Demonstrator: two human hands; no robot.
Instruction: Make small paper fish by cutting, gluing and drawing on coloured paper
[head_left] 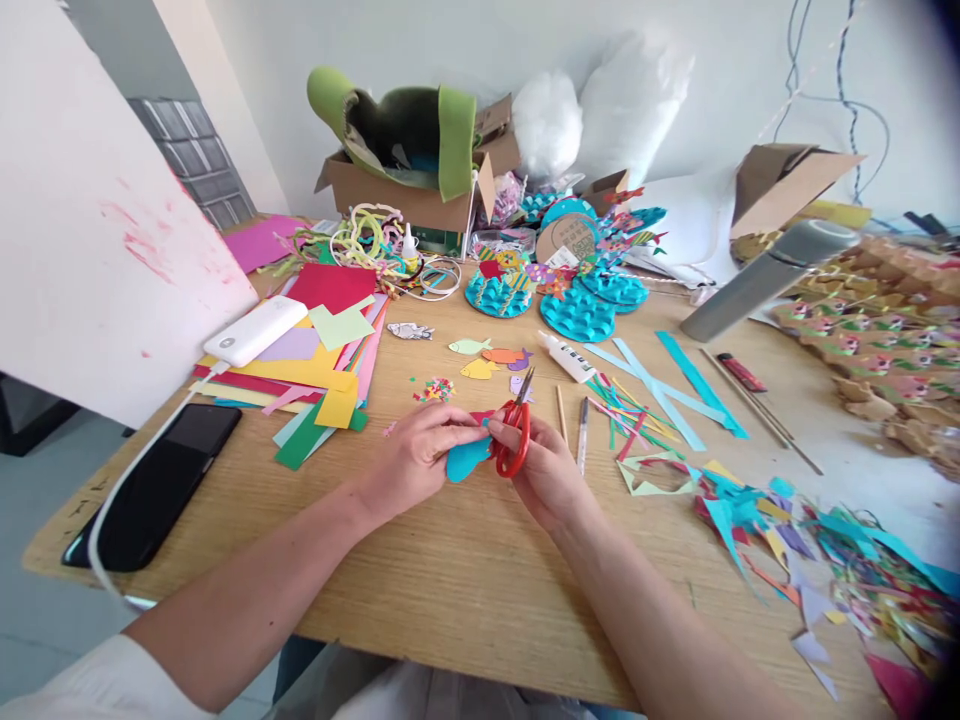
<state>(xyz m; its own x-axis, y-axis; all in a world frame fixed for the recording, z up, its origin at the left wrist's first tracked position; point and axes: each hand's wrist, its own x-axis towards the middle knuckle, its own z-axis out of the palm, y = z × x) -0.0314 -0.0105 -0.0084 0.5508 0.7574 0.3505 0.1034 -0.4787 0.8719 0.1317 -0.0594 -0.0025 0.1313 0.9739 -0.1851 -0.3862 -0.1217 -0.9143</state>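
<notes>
My left hand [412, 450] pinches a blue paper cutout [466, 460] with a rounded end, low over the middle of the table. Close against it, my right hand [551, 475] has red-handled scissors [514, 455] in its grip, blades pointing up and away from me. The right fingertips also touch the blue paper. A bit of dark red paper [482, 417] shows behind the fingers. Beyond the hands lie paper fish: a light green one [470, 346], an orange one [504, 355] and a yellow one [478, 369]. Small confetti pieces [437, 389] lie near my left hand.
Coloured paper sheets [337, 290], a white power bank [255, 328] and a phone [161, 480] are on the left. A glue bottle [568, 357], paper strips [660, 390], a grey flask [765, 280] and paper scraps [750, 510] occupy the right. Blue egg-carton crafts [577, 310] stand behind.
</notes>
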